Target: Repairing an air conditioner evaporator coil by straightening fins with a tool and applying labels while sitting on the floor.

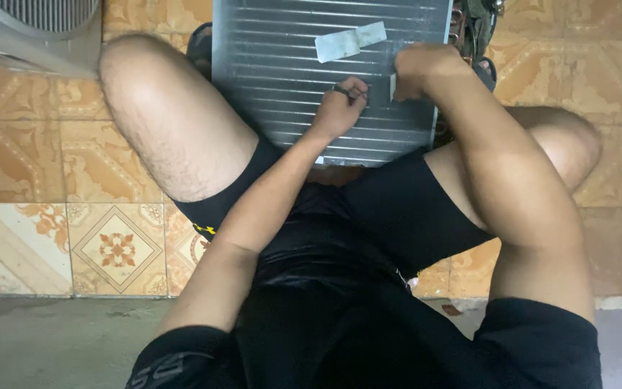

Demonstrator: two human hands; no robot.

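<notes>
A grey finned metal coil panel (275, 65) leans between my knees, with a strip of pale tape (350, 41) stuck near its top. My left hand (340, 108) rests on the fins with its fingers closed on a small dark tool. To the right, my right hand (415, 70) is closed at the panel's right edge and grips a small pale piece against it. Copper tubing (458, 25) shows at the panel's upper right corner.
I sit on an orange patterned tile floor (37, 158); a grey concrete strip (44, 338) runs along the bottom. A pale grilled appliance housing (34, 32) fills the top left corner. My bare knees flank the panel.
</notes>
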